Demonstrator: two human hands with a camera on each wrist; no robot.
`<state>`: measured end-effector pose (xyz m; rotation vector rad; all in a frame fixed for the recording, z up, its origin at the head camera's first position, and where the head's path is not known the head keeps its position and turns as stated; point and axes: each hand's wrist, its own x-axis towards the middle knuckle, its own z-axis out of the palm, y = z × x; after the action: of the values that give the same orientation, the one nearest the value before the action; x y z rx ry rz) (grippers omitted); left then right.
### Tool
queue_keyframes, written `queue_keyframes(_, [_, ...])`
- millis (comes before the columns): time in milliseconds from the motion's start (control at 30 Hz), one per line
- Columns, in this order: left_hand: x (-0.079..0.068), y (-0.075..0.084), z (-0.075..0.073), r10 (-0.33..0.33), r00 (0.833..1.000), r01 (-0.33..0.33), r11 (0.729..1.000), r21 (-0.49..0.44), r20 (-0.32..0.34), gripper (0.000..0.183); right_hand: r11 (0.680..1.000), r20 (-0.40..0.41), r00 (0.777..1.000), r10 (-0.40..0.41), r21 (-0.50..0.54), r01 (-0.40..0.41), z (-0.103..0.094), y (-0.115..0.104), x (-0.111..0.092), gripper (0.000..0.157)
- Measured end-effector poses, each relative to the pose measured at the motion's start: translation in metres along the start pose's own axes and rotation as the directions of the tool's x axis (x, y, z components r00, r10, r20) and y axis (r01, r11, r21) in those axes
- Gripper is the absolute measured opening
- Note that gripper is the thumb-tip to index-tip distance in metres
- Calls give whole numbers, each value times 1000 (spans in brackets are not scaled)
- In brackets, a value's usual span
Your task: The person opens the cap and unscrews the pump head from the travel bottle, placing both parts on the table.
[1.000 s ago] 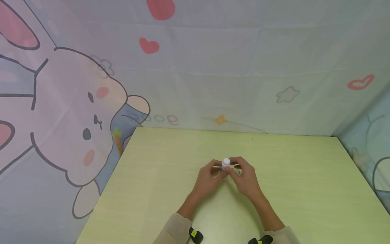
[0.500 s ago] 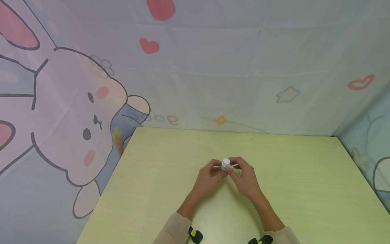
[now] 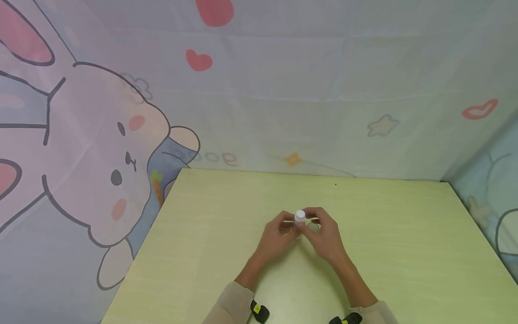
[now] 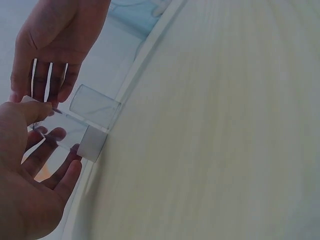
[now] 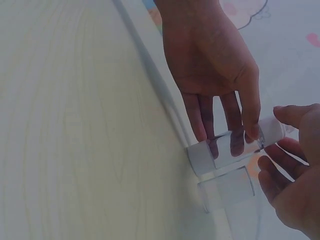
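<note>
Both hands are at a small clear bottle [image 5: 230, 149] that stands upright on the table, with a white top [image 3: 300, 215] and a wide white base [image 4: 92, 143]. My left hand [image 3: 273, 238] holds the bottle's clear body from the left, its fingers showing along the transparent wall. From the other side my right hand [image 3: 325, 236] pinches the bottle near its white top, thumb in front. Beside the bottle, under the right hand, stands a clear cylindrical cup [image 4: 95, 106]. The fingers hide part of the bottle in the head view.
The pale yellow-green table [image 3: 226, 202] ends at a cloth backdrop [image 3: 283, 90] printed with a rabbit and hearts. A tiny dark speck [image 3: 335, 184] lies near the far edge. Black straps [image 3: 260, 312] sit at the sleeve cuffs.
The right hand's fingers have shifted slightly around the bottle, and more of the clear cup's rim shows beneath them. The left hand and the bottle stay in place.
</note>
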<state>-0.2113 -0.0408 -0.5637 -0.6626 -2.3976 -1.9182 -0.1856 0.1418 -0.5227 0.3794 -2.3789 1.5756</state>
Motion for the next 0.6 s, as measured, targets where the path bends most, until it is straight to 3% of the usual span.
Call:
queue_keyframes(233, [-1,2,-1,-31,999,31,999,15,7,25,1000,-49,999,6,6,-6,2,-3,2,34])
queue_keyframes(600, [-1,3,-1,-41,999,41,999,10,7,25,1000,-36,999,30,-4,-31,3,0,2,34])
